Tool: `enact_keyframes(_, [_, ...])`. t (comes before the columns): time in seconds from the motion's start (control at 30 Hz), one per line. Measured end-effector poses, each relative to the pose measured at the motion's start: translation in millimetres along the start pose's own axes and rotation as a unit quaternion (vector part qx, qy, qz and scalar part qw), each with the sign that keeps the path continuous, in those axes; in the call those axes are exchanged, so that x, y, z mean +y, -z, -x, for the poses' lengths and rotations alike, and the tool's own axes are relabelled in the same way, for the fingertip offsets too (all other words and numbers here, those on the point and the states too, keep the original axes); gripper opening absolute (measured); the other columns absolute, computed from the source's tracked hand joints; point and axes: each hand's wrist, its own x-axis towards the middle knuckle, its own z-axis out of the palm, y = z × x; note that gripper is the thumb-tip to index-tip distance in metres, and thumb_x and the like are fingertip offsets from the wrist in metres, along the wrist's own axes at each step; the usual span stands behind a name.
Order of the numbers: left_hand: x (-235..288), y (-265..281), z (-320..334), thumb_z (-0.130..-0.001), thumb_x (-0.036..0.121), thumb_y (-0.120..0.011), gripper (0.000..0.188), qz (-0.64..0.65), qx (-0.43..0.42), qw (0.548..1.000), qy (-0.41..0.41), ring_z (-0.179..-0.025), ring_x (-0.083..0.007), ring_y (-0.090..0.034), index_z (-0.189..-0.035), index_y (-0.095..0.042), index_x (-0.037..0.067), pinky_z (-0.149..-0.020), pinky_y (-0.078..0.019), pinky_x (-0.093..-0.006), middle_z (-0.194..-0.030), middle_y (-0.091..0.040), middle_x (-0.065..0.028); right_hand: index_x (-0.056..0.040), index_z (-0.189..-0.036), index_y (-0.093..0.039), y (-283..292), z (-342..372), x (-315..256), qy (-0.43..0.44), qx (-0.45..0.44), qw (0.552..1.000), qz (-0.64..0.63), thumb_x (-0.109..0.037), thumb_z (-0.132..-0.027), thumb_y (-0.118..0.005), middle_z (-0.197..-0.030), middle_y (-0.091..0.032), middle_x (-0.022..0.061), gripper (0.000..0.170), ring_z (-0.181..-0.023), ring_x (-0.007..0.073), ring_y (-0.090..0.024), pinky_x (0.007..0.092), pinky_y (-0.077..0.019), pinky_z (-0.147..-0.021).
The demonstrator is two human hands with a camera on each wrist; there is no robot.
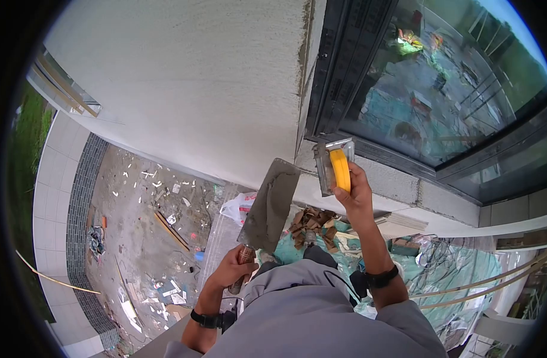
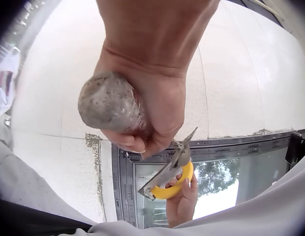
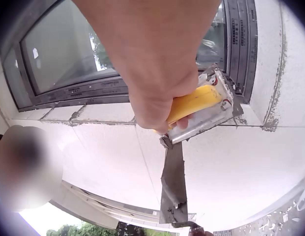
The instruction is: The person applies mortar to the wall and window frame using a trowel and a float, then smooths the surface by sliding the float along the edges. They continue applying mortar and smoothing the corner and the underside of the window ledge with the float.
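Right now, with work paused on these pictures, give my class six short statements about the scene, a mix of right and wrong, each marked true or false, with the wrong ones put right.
1. The left hand holds a trowel and the right hand a float. True.
2. The float's handle is black. False: the handle is yellow.
3. Grey paste lies on the trowel's blade. True.
4. The window frame is white. False: the window frame is dark.
5. In the head view, a white bag with red marks shows left of the trowel. True.
6. The right wrist is bare. False: it wears a black band.
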Motion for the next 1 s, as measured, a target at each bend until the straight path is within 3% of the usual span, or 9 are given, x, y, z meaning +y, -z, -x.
enact_keyframes(0.1, [-2.0, 9.1, 5.5, -0.079, 0.001, -0.069, 0.025, 0.042, 0.025, 0.999, -0.005, -0.047, -0.0115, -0.053, -0.093, -0.048, 0.004, -0.043, -0.0426, -0.0262, -0.066, -0.053, -0.0023, -0.0020, -0.135, -0.039, 2.9, -13.8, -2.9, -0.022, 0.007, 0.996, -0.092, -0.013, -0.090, -0.066, -0.104, -0.056, 0.0062, 0.053, -0.093, 0.0121, -0.055, 0.0267, -0.0453, -0.085])
enact_keyframes(0.3, [-2.2, 5.4, 18.9, -0.078, 0.000, -0.067, 0.023, 0.071, 0.102, 0.992, -0.031, -0.044, -0.0138, -0.052, -0.090, -0.048, 0.004, -0.041, -0.0417, -0.0277, -0.064, -0.051, -0.0037, -0.0033, -0.120, -0.051, -17.1, -50.6, 4.3, -0.034, 0.035, 0.966, -0.254, -0.032, -0.099, -0.055, -0.085, -0.056, 0.0014, 0.035, -0.075, 0.0093, -0.052, 0.0241, -0.0416, -0.072])
enact_keyframes(0.4, [-2.0, -1.1, 25.8, -0.077, 0.000, -0.067, 0.023, 0.076, 0.136, 0.987, -0.036, -0.044, -0.0142, -0.052, -0.090, -0.048, 0.004, -0.041, -0.0415, -0.0279, -0.063, -0.050, -0.0038, -0.0039, -0.115, -0.051, -12.7, -65.3, 13.9, -0.058, 0.012, 0.982, -0.179, -0.032, -0.099, -0.056, -0.085, -0.056, 0.0011, 0.033, -0.075, 0.0094, -0.052, 0.0240, -0.0427, -0.073])
enact_keyframes(0.57, [-15.2, -2.8, 34.5, -0.076, 0.001, -0.068, 0.025, 0.106, 0.193, 0.975, -0.038, -0.043, -0.0150, -0.052, -0.092, -0.049, 0.003, -0.040, -0.0417, -0.0273, -0.066, -0.052, -0.0050, -0.0025, -0.117, -0.048, -17.6, -86.1, 26.2, 0.052, 0.017, 0.994, -0.091, -0.030, -0.097, -0.061, -0.091, -0.054, 0.0026, 0.036, -0.078, 0.0080, -0.050, 0.0248, -0.0446, -0.074])
enact_keyframes(0.7, [-13.1, -6.6, 38.7, -0.075, 0.001, -0.068, 0.026, 0.112, 0.225, 0.967, -0.033, -0.044, -0.0151, -0.052, -0.094, -0.049, 0.002, -0.040, -0.0419, -0.0272, -0.067, -0.052, -0.0051, -0.0016, -0.118, -0.046, -26.1, -101.4, 29.9, 0.091, 0.013, 0.995, -0.030, -0.029, -0.097, -0.061, -0.094, -0.052, 0.0031, 0.038, -0.079, 0.0077, -0.048, 0.0240, -0.0431, -0.073])
enact_keyframes(0.8, [-11.4, -6.7, 37.9, -0.075, 0.001, -0.068, 0.027, 0.120, 0.217, 0.968, -0.042, -0.044, -0.0149, -0.052, -0.094, -0.049, 0.002, -0.040, -0.0421, -0.0270, -0.067, -0.052, -0.0049, -0.0013, -0.118, -0.046, -29.1, -113.4, 36.9, 0.105, 0.047, 0.993, 0.022, -0.028, -0.097, -0.060, -0.093, -0.052, 0.0024, 0.037, -0.078, 0.0081, -0.046, 0.0233, -0.0416, -0.072])
enact_keyframes(0.87, [-11.5, -6.6, 37.3, -0.075, 0.001, -0.068, 0.027, 0.121, 0.216, 0.968, -0.035, -0.045, -0.0147, -0.052, -0.094, -0.050, 0.002, -0.040, -0.0422, -0.0271, -0.066, -0.052, -0.0046, -0.0013, -0.117, -0.046, -26.3, -119.6, 40.7, 0.164, 0.095, 0.980, 0.066, -0.027, -0.097, -0.059, -0.095, -0.051, 0.0029, 0.035, -0.080, 0.0085, -0.045, 0.0234, -0.0408, -0.072])
enact_keyframes(1.0, [-10.2, -3.3, 34.1, -0.075, 0.002, -0.069, 0.027, 0.108, 0.201, 0.973, -0.028, -0.045, -0.0144, -0.052, -0.094, -0.050, 0.002, -0.040, -0.0423, -0.0271, -0.066, -0.052, -0.0041, -0.0013, -0.119, -0.046, -7.9, -105.4, 48.4, 0.106, 0.064, 0.992, 0.005, -0.031, -0.096, -0.060, -0.099, -0.049, 0.0042, 0.040, -0.085, 0.0095, -0.044, 0.0255, -0.0406, -0.076])
